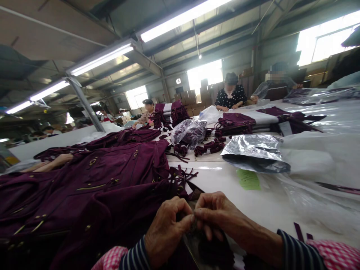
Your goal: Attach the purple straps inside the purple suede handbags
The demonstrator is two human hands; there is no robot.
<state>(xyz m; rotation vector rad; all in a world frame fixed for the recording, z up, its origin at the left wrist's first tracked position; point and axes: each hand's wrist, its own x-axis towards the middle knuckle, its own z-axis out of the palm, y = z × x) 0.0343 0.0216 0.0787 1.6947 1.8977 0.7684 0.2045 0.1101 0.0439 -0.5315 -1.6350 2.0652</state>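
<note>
My left hand (165,228) and my right hand (216,217) meet at the bottom centre, both pinched closed on a small part of a dark purple garment (107,195), near a zipper (189,251) that runs down between my wrists. The garment lies in a pile of like purple pieces spreading to the left, with gold-coloured zips and snaps and a bunch of drawstrings (182,176) just beyond my fingers. What exactly sits between my fingertips is hidden.
A white table (253,202) carries a silver bag (253,152), a green slip (248,179), clear plastic bags (317,198), a bagged purple bundle (189,132) and loose cords (209,147). Another person's forearm (50,163) rests at left. Several people work at the far side.
</note>
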